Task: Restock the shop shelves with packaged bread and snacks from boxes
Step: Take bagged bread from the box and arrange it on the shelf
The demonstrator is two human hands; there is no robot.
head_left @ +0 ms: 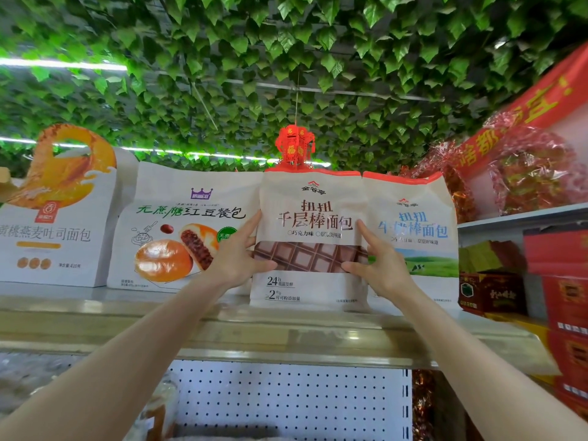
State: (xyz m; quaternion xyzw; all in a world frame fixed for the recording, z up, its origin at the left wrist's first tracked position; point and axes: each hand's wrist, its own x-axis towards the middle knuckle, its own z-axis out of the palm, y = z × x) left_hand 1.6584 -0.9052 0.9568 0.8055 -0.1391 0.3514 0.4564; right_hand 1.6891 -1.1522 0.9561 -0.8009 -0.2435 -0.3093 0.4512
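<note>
Both hands grasp the chocolate bag (310,202), one at each side edge. The left hand (237,256) and the right hand (380,265) each put the thumb on the front. The bag stands upright on the top shelf (286,332), between the bun bag (178,224) and the milk bag (416,224), overlapping both.

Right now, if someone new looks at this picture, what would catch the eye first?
The left hand and right hand grip a chocolate bread bag, upright at the middle of the shelf, between a red bean bun bag on its left and a milk bread bag on its right. Just above it hangs a red paper lantern, under a ceiling of green leaves.
</note>
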